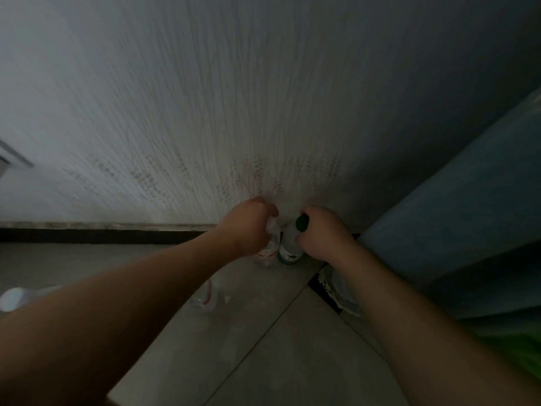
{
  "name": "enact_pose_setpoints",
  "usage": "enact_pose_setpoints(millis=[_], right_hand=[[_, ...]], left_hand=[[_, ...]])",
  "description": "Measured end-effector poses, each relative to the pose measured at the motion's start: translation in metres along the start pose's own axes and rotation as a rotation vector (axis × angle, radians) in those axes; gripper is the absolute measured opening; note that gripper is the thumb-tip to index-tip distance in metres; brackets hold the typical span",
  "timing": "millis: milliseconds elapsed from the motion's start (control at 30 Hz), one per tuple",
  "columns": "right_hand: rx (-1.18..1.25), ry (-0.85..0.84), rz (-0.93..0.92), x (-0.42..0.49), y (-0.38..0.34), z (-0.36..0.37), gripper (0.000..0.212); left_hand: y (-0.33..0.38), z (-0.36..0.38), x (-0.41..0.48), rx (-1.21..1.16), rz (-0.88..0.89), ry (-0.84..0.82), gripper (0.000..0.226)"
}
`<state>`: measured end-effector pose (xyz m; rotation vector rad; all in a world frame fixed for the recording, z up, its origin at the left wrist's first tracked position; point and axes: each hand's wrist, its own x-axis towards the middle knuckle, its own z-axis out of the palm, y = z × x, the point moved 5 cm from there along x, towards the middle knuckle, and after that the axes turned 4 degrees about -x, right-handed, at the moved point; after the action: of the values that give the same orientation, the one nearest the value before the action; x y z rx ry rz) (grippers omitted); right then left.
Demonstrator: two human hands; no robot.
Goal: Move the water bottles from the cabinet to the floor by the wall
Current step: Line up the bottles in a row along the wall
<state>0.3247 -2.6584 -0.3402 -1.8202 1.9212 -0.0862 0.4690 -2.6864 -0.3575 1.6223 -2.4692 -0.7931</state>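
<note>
Two water bottles stand side by side on the floor at the foot of the wall. My left hand [248,227] is shut around the top of a clear bottle with a red-and-white label [268,253]. My right hand [322,232] grips the neck of a bottle with a dark green cap and green label [289,250]. A further clear bottle with a red label [206,297] sits on the tiles nearer to me, partly hidden by my left forearm. The cabinet is not in view.
The textured pale wall [234,112] fills the upper view, with a dark skirting strip [102,234] along its base. A blue-grey piece of furniture [468,215] stands at the right. A white object [17,297] lies at the far left on the tiles.
</note>
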Motion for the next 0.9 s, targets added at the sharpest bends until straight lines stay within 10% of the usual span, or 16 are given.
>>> enact_pose_setpoints(millis=[900], right_hand=[[0.004, 0.141, -0.161, -0.034, -0.053, -0.059, 0.058]], left_hand=[[-0.017, -0.082, -0.051, 0.111, -0.038, 0.238, 0.063]])
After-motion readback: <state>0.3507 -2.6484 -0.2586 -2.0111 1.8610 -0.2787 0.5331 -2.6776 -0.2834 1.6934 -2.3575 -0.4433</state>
